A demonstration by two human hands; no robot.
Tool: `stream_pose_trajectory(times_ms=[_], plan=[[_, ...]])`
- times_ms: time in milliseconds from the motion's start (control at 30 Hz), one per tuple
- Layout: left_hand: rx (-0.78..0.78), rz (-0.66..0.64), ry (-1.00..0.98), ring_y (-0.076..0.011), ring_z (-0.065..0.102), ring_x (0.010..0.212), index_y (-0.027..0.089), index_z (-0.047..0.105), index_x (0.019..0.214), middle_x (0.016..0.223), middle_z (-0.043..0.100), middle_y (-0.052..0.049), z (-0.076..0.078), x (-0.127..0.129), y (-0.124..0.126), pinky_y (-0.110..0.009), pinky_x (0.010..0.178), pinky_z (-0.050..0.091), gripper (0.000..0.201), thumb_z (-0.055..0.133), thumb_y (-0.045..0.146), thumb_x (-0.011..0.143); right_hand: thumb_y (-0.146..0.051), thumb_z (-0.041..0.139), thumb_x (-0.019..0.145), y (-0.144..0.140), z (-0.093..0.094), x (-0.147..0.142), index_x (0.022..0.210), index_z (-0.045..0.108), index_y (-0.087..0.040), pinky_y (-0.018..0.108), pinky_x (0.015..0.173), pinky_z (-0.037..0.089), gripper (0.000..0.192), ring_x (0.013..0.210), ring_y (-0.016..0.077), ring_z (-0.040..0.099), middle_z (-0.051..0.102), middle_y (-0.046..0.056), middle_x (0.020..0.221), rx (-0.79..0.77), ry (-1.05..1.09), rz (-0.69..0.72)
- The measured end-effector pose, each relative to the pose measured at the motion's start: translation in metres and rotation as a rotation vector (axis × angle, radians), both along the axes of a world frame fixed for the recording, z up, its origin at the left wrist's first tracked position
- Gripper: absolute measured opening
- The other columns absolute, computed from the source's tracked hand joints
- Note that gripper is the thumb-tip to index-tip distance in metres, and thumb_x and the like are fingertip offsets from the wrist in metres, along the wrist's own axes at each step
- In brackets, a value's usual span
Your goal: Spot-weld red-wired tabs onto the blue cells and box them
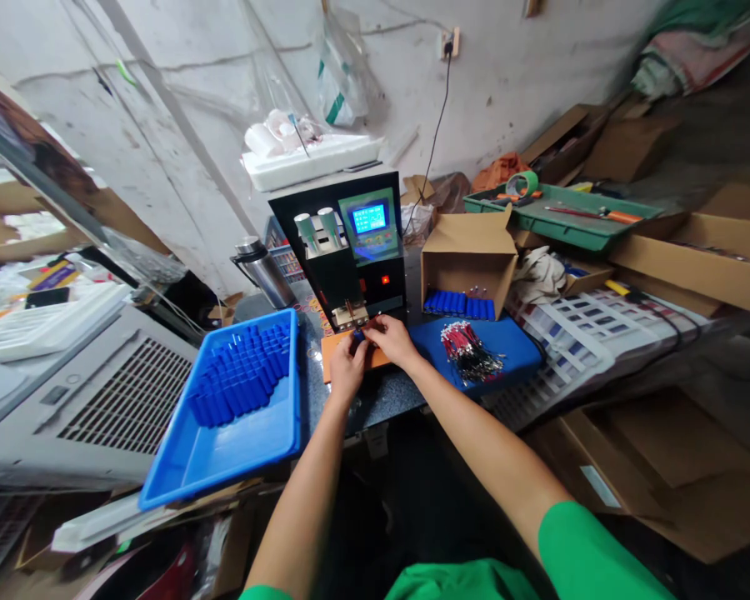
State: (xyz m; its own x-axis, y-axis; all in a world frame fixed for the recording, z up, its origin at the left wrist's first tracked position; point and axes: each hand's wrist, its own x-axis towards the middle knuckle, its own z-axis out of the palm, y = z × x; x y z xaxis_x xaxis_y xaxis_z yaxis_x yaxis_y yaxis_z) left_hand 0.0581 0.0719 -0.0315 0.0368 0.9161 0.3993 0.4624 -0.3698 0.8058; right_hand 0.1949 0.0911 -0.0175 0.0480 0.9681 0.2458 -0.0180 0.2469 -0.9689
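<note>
Both my hands meet in front of a black spot-welding machine [356, 250] with a lit blue screen. My left hand [347, 365] and my right hand [392, 339] pinch a small blue cylindrical cell [358, 335] between them, just under the machine's welding tips. They hover over an orange pad [332, 350]. A blue tray [225, 450] at my left holds several upright blue cells [243, 375]. To my right a bundle of red wires [468, 350] lies on a blue mat [512, 346].
An open cardboard box [468, 254] lies on its side with blue cells in it, behind the mat. A steel flask [263, 271] stands left of the machine. A green tool tray [562, 215] and cartons fill the right; a grey vented unit [93, 400] sits at left.
</note>
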Motion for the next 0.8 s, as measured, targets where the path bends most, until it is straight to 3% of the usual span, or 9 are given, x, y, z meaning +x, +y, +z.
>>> stream_pose_trajectory(times_ms=[200, 467, 667, 800], plan=[[0.016, 0.047, 0.037, -0.02, 0.064, 0.081, 0.017, 0.069, 0.102, 0.086, 0.07, -0.004, -0.001, 0.0, 0.001, -0.031, 0.077, 0.048, 0.025, 0.061, 0.034, 0.086, -0.031, 0.061, 0.075, -0.003, -0.007, 0.01, 0.068, 0.065, -0.02, 0.027, 0.066, 0.044, 0.014, 0.069, 0.0175, 0.06, 0.068, 0.001, 0.069, 0.002, -0.16, -0.032], [0.029, 0.07, 0.056, -0.0185, 0.061, 0.074, 0.017, 0.069, 0.096, 0.078, 0.067, -0.003, 0.005, 0.002, -0.002, -0.029, 0.072, 0.047, 0.025, 0.061, 0.038, 0.085, -0.037, 0.057, 0.073, -0.005, -0.007, 0.012, 0.054, 0.053, -0.021, 0.026, 0.057, 0.035, 0.025, 0.059, 0.0148, 0.049, 0.052, -0.003, 0.052, 0.003, -0.13, -0.012], [-0.012, 0.02, -0.133, -0.0196, 0.067, 0.084, 0.016, 0.067, 0.109, 0.099, 0.071, -0.008, 0.013, -0.003, -0.014, -0.032, 0.079, 0.053, 0.036, 0.063, 0.041, 0.084, -0.041, 0.058, 0.071, -0.007, -0.006, 0.014, 0.054, 0.053, -0.022, 0.026, 0.056, 0.033, 0.026, 0.055, 0.0142, 0.045, 0.048, -0.004, 0.049, -0.016, -0.083, -0.002], [0.069, 0.061, -0.055, -0.02, 0.067, 0.086, 0.017, 0.069, 0.098, 0.096, 0.071, -0.009, 0.009, -0.014, -0.036, -0.033, 0.08, 0.054, 0.027, 0.06, 0.04, 0.087, -0.04, 0.058, 0.07, -0.005, -0.008, 0.014, 0.054, 0.054, -0.022, 0.027, 0.057, 0.034, 0.025, 0.055, 0.0145, 0.046, 0.049, -0.003, 0.049, -0.029, -0.041, -0.006]])
